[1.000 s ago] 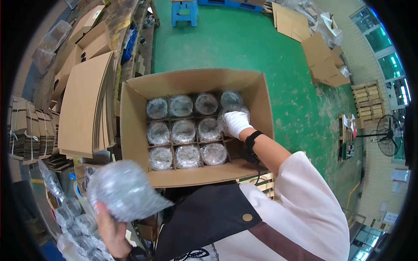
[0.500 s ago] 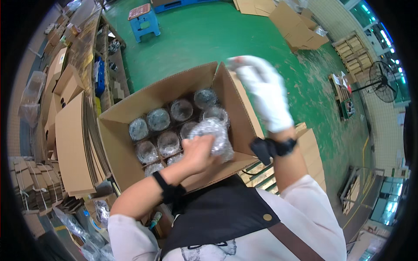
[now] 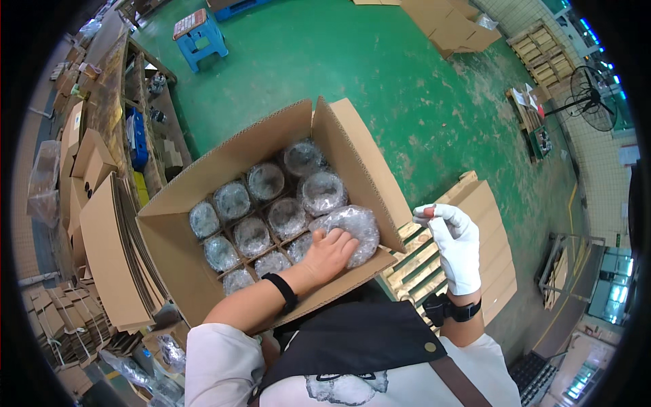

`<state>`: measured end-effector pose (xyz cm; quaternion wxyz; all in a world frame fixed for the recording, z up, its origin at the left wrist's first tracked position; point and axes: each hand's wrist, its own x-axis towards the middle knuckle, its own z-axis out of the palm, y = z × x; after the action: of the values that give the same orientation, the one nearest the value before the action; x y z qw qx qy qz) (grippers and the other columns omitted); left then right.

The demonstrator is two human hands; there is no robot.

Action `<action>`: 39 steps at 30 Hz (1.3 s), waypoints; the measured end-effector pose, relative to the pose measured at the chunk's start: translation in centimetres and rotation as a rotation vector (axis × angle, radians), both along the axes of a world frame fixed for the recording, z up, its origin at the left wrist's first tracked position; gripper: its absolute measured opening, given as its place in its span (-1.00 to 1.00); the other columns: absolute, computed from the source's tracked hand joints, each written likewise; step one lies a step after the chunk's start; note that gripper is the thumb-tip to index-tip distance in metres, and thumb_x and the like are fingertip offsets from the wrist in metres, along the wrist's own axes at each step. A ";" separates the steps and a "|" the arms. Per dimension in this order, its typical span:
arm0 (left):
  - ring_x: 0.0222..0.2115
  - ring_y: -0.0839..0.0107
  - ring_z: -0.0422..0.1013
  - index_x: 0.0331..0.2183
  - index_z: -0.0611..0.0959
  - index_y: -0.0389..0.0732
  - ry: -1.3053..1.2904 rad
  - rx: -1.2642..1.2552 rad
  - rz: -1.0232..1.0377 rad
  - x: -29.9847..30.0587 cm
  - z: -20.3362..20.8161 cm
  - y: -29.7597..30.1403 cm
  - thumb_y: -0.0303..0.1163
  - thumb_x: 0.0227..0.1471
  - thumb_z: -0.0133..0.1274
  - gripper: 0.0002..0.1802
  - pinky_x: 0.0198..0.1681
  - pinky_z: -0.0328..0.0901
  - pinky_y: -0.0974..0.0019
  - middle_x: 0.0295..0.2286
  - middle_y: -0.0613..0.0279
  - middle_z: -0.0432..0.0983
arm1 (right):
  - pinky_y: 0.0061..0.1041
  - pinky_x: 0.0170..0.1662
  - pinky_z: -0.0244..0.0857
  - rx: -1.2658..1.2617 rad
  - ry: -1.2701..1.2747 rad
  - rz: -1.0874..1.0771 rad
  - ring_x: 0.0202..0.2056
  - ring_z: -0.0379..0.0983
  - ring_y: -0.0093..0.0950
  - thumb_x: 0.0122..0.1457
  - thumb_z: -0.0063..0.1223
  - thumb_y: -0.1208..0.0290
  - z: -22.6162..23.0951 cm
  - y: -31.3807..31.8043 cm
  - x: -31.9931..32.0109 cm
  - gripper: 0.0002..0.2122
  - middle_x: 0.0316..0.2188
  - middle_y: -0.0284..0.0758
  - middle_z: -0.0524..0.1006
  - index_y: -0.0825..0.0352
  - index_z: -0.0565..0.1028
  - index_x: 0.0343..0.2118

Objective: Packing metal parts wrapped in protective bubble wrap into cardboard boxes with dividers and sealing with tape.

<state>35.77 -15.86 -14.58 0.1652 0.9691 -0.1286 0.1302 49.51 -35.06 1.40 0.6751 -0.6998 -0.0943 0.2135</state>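
My bare left hand [image 3: 330,256] grips a round bubble-wrapped item [image 3: 358,234] at the near right corner of an open cardboard box [image 3: 166,254], its fingers bent over the wrap. What is inside the wrap I cannot make out. Several similar wrapped, round-topped items, such as one wrapped item [image 3: 322,192] just beyond, stand in the cells of a cardboard divider [image 3: 273,236]. Outside the box on the right, my right hand [image 3: 456,244] wears a white glove with one fingertip bare. Its fingers are loosely curved and apart, and nothing shows in them.
A wooden pallet [image 3: 415,261] with a flat cardboard sheet [image 3: 487,237] lies right of the box. Folded cardboard [image 3: 112,251] leans at the left beside a long workbench [image 3: 108,85]. Farther off are a blue stool [image 3: 200,41], a large carton [image 3: 444,24] and a black fan [image 3: 591,102].
My right hand has come down and nearer, from above the box's right side to beside it. The wrapped item has moved lower into the near right corner under my left hand.
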 end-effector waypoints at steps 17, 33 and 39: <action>-0.08 0.38 0.32 -0.26 0.60 0.00 0.358 0.125 -0.037 1.2 -9.9 -2.1 -0.29 0.04 -0.04 -0.80 -0.04 0.10 0.06 -0.22 0.38 0.51 | -0.53 -0.14 0.40 -0.380 -0.477 0.688 -0.22 0.55 -0.47 0.09 0.11 0.60 4.8 13.3 -1.2 -0.85 -0.30 -0.26 0.60 0.37 0.55 -0.25; 0.00 0.10 0.35 0.06 0.43 -0.27 0.664 -0.527 0.334 -18.3 27.2 14.0 -0.20 -0.01 0.18 -0.37 0.07 0.17 0.20 0.00 0.02 0.42 | 0.08 0.25 -0.18 -1.249 -1.330 0.975 0.28 -0.03 -0.06 0.20 -0.24 0.35 -23.9 14.9 -0.4 -0.63 0.27 -0.05 0.12 0.18 0.40 0.07; 0.06 0.17 0.32 0.08 0.39 -0.38 0.397 -0.835 1.320 -31.9 26.3 8.0 -0.21 0.09 0.08 -0.38 0.17 0.10 0.16 0.01 -0.04 0.42 | 0.08 0.21 -0.07 -1.088 -1.415 0.906 0.22 0.07 -0.02 0.12 -0.15 0.39 -24.0 15.7 -0.2 -0.63 0.21 0.01 0.18 0.22 0.41 0.03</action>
<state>3.92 -7.87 11.68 0.4224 0.7085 0.5617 0.0638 49.31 -19.31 -22.63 -0.0934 -0.7776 -0.6218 -0.0007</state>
